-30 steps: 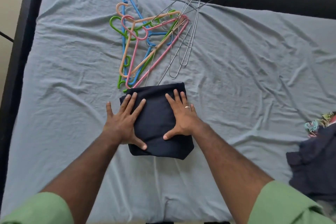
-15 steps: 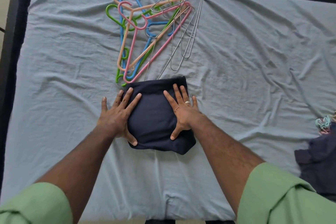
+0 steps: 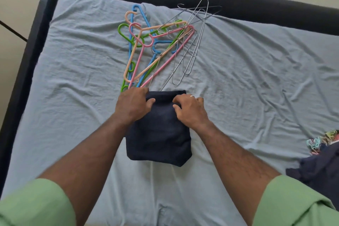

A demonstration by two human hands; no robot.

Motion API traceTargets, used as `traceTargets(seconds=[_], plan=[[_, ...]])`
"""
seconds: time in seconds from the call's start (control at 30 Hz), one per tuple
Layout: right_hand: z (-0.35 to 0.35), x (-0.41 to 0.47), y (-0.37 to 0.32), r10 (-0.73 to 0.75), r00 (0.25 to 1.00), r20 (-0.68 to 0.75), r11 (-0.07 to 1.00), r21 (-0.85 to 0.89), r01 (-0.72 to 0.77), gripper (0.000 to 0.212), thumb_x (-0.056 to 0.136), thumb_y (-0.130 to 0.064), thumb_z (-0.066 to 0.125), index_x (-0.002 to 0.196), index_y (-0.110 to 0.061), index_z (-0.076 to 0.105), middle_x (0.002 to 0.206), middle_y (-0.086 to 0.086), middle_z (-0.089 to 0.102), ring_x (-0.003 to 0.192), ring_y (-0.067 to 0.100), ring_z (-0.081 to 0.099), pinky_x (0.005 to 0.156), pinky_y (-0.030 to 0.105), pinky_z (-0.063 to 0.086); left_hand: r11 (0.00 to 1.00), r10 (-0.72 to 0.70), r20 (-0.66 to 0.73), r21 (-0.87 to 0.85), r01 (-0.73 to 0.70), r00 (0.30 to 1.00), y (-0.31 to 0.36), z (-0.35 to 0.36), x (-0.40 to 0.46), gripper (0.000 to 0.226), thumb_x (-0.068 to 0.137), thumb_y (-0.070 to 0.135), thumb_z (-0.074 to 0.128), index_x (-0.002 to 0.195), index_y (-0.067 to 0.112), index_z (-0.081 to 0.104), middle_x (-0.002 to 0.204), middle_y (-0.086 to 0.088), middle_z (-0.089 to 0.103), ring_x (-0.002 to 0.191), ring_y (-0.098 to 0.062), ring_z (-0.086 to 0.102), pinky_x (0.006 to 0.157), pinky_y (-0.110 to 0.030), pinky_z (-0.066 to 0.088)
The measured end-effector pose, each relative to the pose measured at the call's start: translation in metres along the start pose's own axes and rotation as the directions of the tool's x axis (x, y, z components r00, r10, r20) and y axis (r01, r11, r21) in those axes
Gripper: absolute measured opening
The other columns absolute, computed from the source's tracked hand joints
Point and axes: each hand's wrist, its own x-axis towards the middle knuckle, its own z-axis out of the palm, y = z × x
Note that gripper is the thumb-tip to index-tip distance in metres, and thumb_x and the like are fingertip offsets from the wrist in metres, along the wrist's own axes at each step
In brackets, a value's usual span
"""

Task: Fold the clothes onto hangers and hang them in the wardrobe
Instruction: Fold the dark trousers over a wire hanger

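Hands (image 3: 161, 108) grip soft, squarish navy cloth (image 3: 158, 139) on wrinkled sheet (image 3: 247, 82).

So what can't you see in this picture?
- Head view: the far edge of the folded dark garment is partly covered by the left hand and right hand.
- The dark clothes pile is cut off by the right edge.
- How many wire hangers there are: they overlap too much to count.
- Lower ends of the plastic hangers hide behind the left hand.
- No wardrobe is in view.
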Motion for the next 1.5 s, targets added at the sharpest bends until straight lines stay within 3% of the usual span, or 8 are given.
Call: traceTargets(seconds=[0.13, 0.27, 0.67, 0.87, 1.0, 1.1, 1.3, 1.5], plan=[[-0.012, 0.021, -0.008, 0.001, 0.999, -0.052, 1.000, 0.029, 0.000, 0.015, 0.097, -0.027, 0.055, 0.099, -0.024, 0.069, 0.100, -0.007, 0.071, 0.100, 0.018, 0.062, 0.094, 0.045, 0.036, 0.965, -0.081, 0.023, -0.247, 0.084, 0.996, 0.019, 0.005, 0.013, 0.025, 0.089, 0.043, 0.070, 0.095, 0.018, 0.070, 0.091, -0.001, 0.069, 0.088, -0.023, 0.065, 0.074, -0.038, 0.055], [-0.021, 0.040, -0.008, 0.017, 0.996, -0.092, 0.997, 0.072, -0.011, 0.014, 0.097, -0.024, 0.057, 0.094, -0.021, 0.070, 0.094, -0.006, 0.071, 0.093, 0.019, 0.064, 0.094, 0.044, 0.040, 0.923, -0.104, 0.020, -0.369, 0.104, 0.994, 0.028, 0.006, 0.030, 0.021, 0.090, 0.038, 0.073, 0.091, 0.017, 0.073, 0.082, 0.003, 0.068, 0.076, -0.015, 0.063, 0.064, -0.028, 0.046], [-0.046, 0.130, 0.024, 0.336, 0.933, -0.128, 0.900, 0.337, -0.277, 0.010, 0.096, -0.017, 0.063, 0.099, -0.016, 0.072, 0.105, 0.005, 0.070, 0.094, 0.023, 0.066, 0.081, 0.035, 0.057, 0.872, -0.077, 0.044, -0.481, 0.089, 0.996, 0.038, 0.002, 0.074, 0.016, 0.092, 0.032, 0.073, 0.092, 0.016, 0.073, 0.085, 0.004, 0.069, 0.077, -0.008, 0.063, 0.064, -0.021, 0.047], [-0.050, 0.154, 0.022, 0.280, 0.943, -0.178, 0.930, 0.295, -0.220, 0.011, 0.097, -0.017, 0.063, 0.098, -0.014, 0.073, 0.100, 0.005, 0.070, 0.091, 0.022, 0.066, 0.080, 0.041, 0.060, 0.858, -0.070, 0.052, -0.506, 0.087, 0.996, 0.036, -0.004, 0.103, 0.012, 0.092, 0.027, 0.072, 0.090, 0.015, 0.071, 0.082, 0.002, 0.067, 0.074, -0.011, 0.061, 0.064, -0.022, 0.045], [-0.065, 0.184, 0.022, 0.204, 0.954, -0.218, 0.960, 0.236, -0.152, 0.012, 0.097, -0.017, 0.061, 0.097, -0.014, 0.072, 0.102, 0.009, 0.071, 0.091, 0.026, 0.066, 0.076, 0.033, 0.054, 0.855, -0.072, -0.025, -0.516, 0.049, 0.997, 0.037, -0.027, 0.141, 0.011, 0.092, 0.023, 0.072, 0.086, 0.015, 0.068, 0.077, 0.003, 0.064, 0.072, -0.010, 0.059, 0.062, -0.020, 0.043], [-0.075, 0.211, 0.022, 0.123, 0.970, -0.208, 0.984, 0.155, -0.091, 0.014, 0.096, -0.018, 0.058, 0.096, -0.015, 0.072, 0.102, 0.012, 0.070, 0.093, 0.034, 0.066, 0.077, 0.038, 0.054, 0.840, -0.099, -0.096, -0.541, 0.031, 0.990, 0.031, -0.039, 0.164, 0.011, 0.089, 0.022, 0.074, 0.080, 0.018, 0.069, 0.072, 0.006, 0.063, 0.067, -0.008, 0.059, 0.064, -0.023, 0.044], [-0.082, 0.261, 0.001, -0.066, 0.990, -0.122, 0.997, -0.046, 0.061, 0.033, 0.100, -0.010, 0.053, 0.130, -0.021, 0.063, 0.127, 0.007, 0.059, 0.112, 0.031, 0.060, 0.092, 0.047, 0.053, 0.860, -0.077, -0.106, -0.510, 0.012, 0.991, 0.023, -0.045, 0.180, 0.010, 0.090, 0.020, 0.073, 0.084, 0.012, 0.071, 0.069, 0.007, 0.060, 0.062, -0.005, 0.053, 0.056, -0.021, 0.038], [-0.071, 0.279, -0.020, -0.112, 0.993, -0.023, 0.969, -0.225, 0.104, 0.032, 0.101, -0.018, 0.058, 0.132, -0.020, 0.060, 0.132, 0.007, 0.050, 0.118, 0.028, 0.055, 0.092, 0.044, 0.046, 0.865, -0.081, -0.124, -0.502, 0.008, 0.989, 0.020, -0.044, 0.187, 0.010, 0.091, 0.020, 0.071, 0.087, 0.011, 0.073, 0.074, 0.003, 0.065, 0.064, -0.004, 0.056, 0.060, -0.021, 0.044]])
